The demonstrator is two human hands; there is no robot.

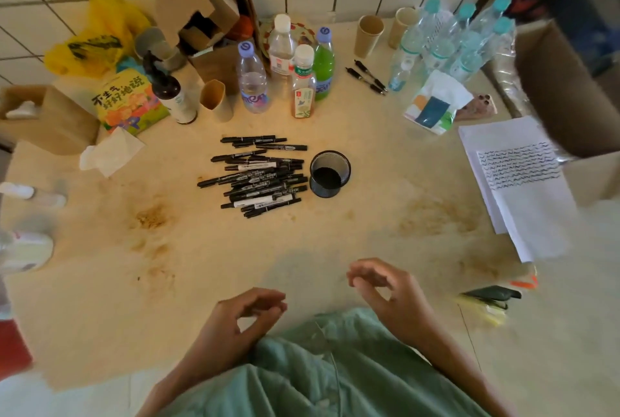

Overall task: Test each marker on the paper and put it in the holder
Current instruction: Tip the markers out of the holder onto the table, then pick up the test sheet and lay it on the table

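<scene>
A pile of several black markers (258, 175) lies in the middle of the table. Right beside it on the right stands a black mesh holder (329, 173), upright, with no marker showing above its rim. White paper sheets (523, 181) with rows of wavy test lines lie at the right edge. My left hand (238, 319) and my right hand (385, 289) hover near the front edge, close to my body. Both have loosely curled fingers and hold nothing. They are well short of the markers.
Bottles (285, 71), paper cups (369, 35), two black pens (367, 77), a tissue pack (436, 104) and cardboard boxes (198, 0) crowd the back of the table. A crumpled tissue (110, 151) lies at the left. Dark and yellow items (491, 295) sit at the front right.
</scene>
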